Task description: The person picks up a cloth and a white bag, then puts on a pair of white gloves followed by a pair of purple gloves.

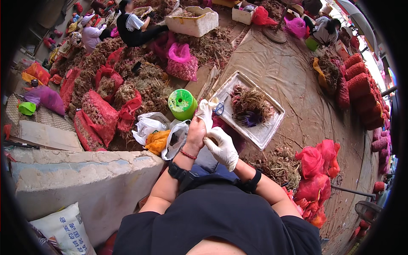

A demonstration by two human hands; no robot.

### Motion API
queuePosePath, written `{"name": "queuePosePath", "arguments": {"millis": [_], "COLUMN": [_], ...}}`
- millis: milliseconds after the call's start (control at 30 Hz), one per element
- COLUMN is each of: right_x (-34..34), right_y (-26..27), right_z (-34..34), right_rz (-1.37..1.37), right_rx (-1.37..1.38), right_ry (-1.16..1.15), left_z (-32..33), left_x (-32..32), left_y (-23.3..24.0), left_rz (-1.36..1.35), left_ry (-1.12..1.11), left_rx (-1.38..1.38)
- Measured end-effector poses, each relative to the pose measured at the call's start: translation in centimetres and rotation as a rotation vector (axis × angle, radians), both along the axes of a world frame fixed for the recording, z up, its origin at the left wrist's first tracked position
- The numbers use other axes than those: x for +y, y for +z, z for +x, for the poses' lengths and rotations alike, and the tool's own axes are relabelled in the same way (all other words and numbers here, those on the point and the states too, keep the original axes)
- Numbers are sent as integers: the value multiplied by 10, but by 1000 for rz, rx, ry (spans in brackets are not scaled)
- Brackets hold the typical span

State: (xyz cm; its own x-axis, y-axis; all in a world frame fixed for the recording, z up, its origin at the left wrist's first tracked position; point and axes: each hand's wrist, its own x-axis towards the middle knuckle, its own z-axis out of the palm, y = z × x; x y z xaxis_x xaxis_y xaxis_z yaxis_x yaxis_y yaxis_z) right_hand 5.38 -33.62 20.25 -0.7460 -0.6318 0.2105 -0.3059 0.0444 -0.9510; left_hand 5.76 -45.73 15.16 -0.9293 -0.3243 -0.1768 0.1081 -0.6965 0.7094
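Note:
My left hand (pixel 195 132), with a red bead bracelet at its wrist, has its fingers covered by a bunched white glove (pixel 205 111). Bare skin shows from the knuckles down. My right hand (pixel 222 148) wears a thin white glove and pinches the edge of the other glove beside my left palm. Just beyond my hands lies a white foam tray (pixel 271 132). It holds a heap of dried bulbs with stalks and roots (pixel 251 100), a dark purple glove (pixel 251 119) and blue-handled scissors (pixel 219 108). How my left fingers are placed inside the glove is hidden.
A green plastic stool (pixel 182 104) and white plastic bags (pixel 149 127) stand left of my hands. Red mesh sacks (pixel 101 116) and a low concrete wall (pixel 92 172) are farther left. Red bags (pixel 314 178) lie on the right. People (pixel 132 25) sit working at the back.

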Motion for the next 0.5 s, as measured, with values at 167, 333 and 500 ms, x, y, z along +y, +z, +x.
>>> {"name": "queuePosePath", "arguments": {"millis": [167,333,500], "right_x": [4,2,5], "right_y": [3,6,-2], "right_z": [-6,-6,-12], "right_rz": [10,9,35], "right_rx": [30,65,7], "right_ry": [30,30,-1], "left_z": [-2,5,12], "left_x": [9,2,0], "left_y": [23,7,10], "left_rz": [80,170,32], "left_ry": [13,-106,-210], "left_rx": [153,152,71]}}
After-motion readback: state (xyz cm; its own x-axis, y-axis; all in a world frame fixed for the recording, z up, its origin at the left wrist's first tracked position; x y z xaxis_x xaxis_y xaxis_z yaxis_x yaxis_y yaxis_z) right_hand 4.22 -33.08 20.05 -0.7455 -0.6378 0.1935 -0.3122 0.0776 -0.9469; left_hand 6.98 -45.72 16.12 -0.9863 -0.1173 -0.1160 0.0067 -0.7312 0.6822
